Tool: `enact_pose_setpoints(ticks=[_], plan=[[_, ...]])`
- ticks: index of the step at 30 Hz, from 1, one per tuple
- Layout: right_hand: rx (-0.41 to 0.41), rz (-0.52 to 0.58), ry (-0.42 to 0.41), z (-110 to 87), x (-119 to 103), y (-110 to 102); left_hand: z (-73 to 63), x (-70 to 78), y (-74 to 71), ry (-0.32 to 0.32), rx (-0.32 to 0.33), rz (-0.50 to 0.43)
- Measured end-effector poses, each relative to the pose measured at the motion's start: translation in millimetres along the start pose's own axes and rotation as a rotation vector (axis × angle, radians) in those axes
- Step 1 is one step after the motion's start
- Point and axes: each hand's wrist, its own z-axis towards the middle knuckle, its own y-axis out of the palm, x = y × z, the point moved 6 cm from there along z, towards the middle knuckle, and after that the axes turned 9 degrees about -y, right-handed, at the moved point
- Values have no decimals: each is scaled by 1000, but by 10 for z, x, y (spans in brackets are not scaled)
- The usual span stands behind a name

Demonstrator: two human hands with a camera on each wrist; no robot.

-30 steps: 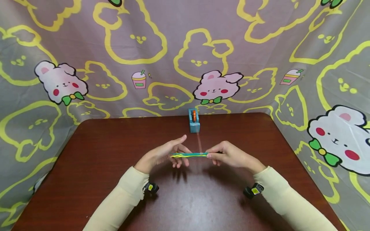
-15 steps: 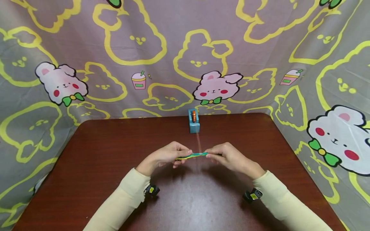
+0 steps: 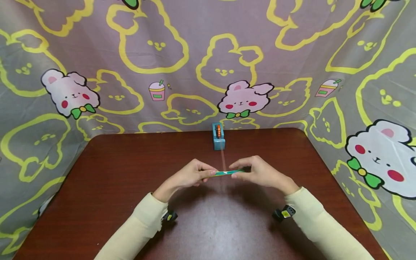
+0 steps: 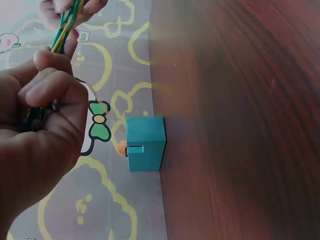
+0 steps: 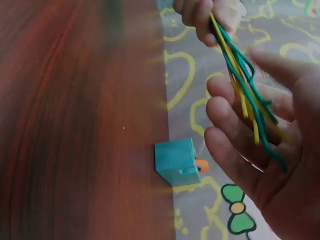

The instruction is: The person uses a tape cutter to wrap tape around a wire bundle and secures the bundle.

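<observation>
A bundle of thin green and yellow strands [image 3: 229, 172] spans the space between both hands over the table, lying roughly sideways. My left hand [image 3: 191, 174] pinches its left part between thumb and fingers; in the left wrist view the other fingers [image 4: 60, 87] are curled around it. The right hand [image 3: 261, 175] is loosened, and in the right wrist view the loose strand ends [image 5: 252, 100] lie in front of its spread fingers and palm. From a blue tape dispenser [image 3: 219, 144], a clear strip of tape [image 3: 222, 159] stretches toward me to the bundle's middle.
The dispenser, with an orange tape core [image 3: 219, 131], stands at the far edge of the dark brown table [image 3: 113, 191]. A patterned cloth [image 3: 182, 39] hangs behind the table and along both sides.
My left hand went from spread fingers to pinching the bundle. The right hand has let go of its pinch and opened around the right end. The dispenser stays in place.
</observation>
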Motion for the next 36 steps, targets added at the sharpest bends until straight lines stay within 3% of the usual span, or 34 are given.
enact_pose_setpoints(ticks=[5, 10, 14, 17, 22, 26, 36], plan=[[46, 178, 156, 20, 209, -50, -18, 22, -17, 82, 71, 96], [40, 508, 358, 15, 496, 30, -40, 45, -30, 152, 133, 181], [-21, 789, 483, -23, 649, 155, -58, 56, -32, 224, 167, 211], [-103, 994, 503, -36, 682, 262, -74, 78, -32, 301, 190, 229], [-310, 1234, 436, -26, 629, 427, -91, 115, -18, 393, 223, 288], [-373, 1284, 397, -32, 601, 459, -99, 130, 1, 429, 234, 348], [-359, 1188, 353, 1, 597, 399, -127, 121, -6, 428, 258, 440]])
